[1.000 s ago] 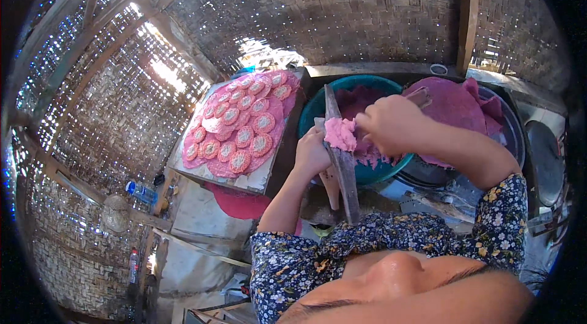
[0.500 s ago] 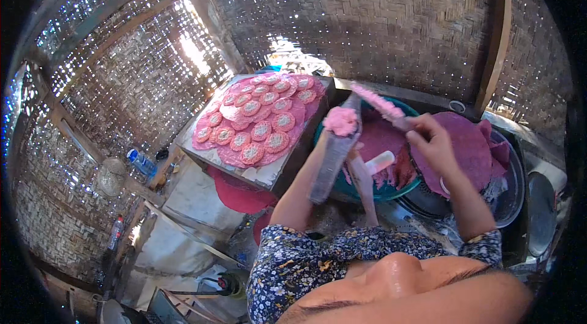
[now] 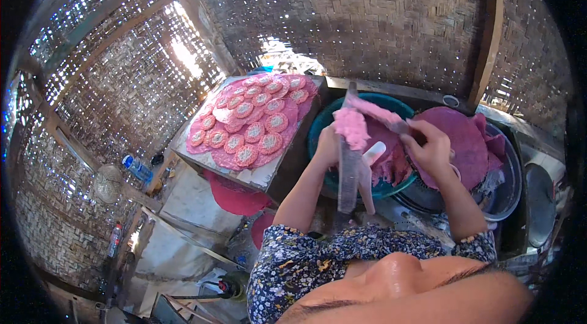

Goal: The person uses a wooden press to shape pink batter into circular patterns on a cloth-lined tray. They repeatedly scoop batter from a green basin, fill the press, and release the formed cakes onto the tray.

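Observation:
My left hand (image 3: 327,145) is closed around a narrow grey flat board (image 3: 348,180), held tilted. A lump of soft pink dough (image 3: 350,128) sits on the board's upper part. Between finger and thumb, my right hand (image 3: 430,145) grips a flat spatula (image 3: 398,126), its far end thickly coated with pink dough and close to the board's upper end. Under both hands stands a teal basin (image 3: 315,122) holding more pink dough (image 3: 389,166). A white rounded handle-like thing (image 3: 374,152) stands out beside the board; its kind is unclear.
On the left, a box-like stand (image 3: 255,178) bears a pink sheet with many round pink cakes (image 3: 246,155), white in the middle. A pink cloth (image 3: 455,140) lies over a dark basin (image 3: 512,198) at right. Woven walls (image 3: 397,18) close the back. Bottles (image 3: 137,169) stand far left.
The board has turned more upright and the dough on it looks longer. My right hand has shifted slightly, and the coated spatula has come down nearer the board.

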### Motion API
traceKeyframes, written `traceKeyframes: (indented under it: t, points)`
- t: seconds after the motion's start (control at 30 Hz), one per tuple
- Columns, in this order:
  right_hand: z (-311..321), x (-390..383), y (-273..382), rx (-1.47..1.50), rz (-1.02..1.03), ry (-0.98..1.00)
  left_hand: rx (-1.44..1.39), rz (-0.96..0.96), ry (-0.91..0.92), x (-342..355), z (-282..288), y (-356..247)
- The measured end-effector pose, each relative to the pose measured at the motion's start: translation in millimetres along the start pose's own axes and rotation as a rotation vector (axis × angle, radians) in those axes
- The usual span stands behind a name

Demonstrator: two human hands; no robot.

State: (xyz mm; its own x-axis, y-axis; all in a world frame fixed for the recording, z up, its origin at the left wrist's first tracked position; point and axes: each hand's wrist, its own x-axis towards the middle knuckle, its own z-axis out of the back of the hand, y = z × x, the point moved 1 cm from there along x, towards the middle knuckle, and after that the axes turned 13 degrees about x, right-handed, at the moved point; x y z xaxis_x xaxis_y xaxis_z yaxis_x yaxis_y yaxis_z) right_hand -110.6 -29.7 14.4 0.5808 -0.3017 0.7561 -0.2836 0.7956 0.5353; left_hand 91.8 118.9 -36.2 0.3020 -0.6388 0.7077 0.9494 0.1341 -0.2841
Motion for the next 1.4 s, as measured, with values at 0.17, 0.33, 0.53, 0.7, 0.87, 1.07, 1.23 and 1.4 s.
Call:
traceKeyframes:
  t: [0.17, 0.33, 0.53, 0.7, 0.87, 1.07, 1.23, 1.4]
  points:
    - [-23.0, -7.0, -1.1, -0.182, 0.224, 0.008, -0.469, 0.415, 0.009, -11.3, -41.4, 34.2]
    - [-28.9, -21.6, 29.2, 0.105, 0.191, 0.157, -0.144, 0.848, 0.327, -43.0, -47.9, 119.3]
    - [-10.9, -5.5, -17.3, 0.015, -0.189, 0.007, -0.027, 0.267, 0.311, -5.2, -35.6, 19.3]
    - [-30.2, -12.4, -3.4, -0.078, 0.017, 0.118, 0.001, 0.224, 0.210, -23.6, -45.5, 61.1]
    - [-20.6, -32.5, 17.0, 0.345, -0.283, 0.367, -0.808, 0.691, 0.102, -39.5, -44.0, 92.3]
    - [-14.5, -61.4, -30.0, 0.786, -0.924, 0.418, -0.677, 0.491, -0.140, -62.5, 42.5, 59.3]
    - [-30.7, -95.9, -74.9, 0.988, -1.275, 0.478, -1.145, 0.416, -0.211, -59.0, 76.7, 43.0]
    - [-62.9, -66.3, 14.6, 1.510, -1.135, 0.628, -1.558, -0.001, -0.314, -20.8, 77.7, 1.2]
